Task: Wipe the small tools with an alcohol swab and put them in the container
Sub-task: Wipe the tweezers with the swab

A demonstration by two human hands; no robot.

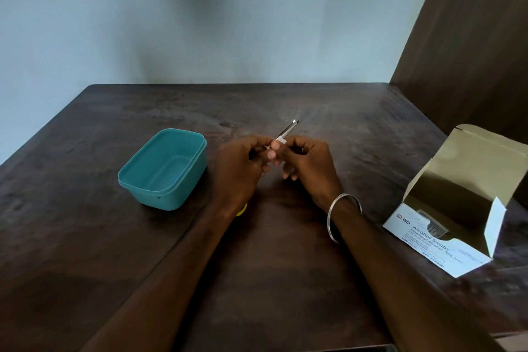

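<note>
Metal tweezers (288, 130) point up and to the right above the middle of the table. My left hand (243, 164) grips their lower end, which the fingers hide. My right hand (305, 161) pinches a small white alcohol swab (280, 140) around the tweezers' shaft. A teal plastic container (163, 168) stands open and empty on the table, just left of my left hand.
An opened white box of alcohol swabs (445, 226) lies at the right of the dark wooden table (285, 251), its flap raised. Something small and yellow (242, 209) peeks out under my left wrist. A dark wooden panel (468, 37) rises at the right; a wall stands behind.
</note>
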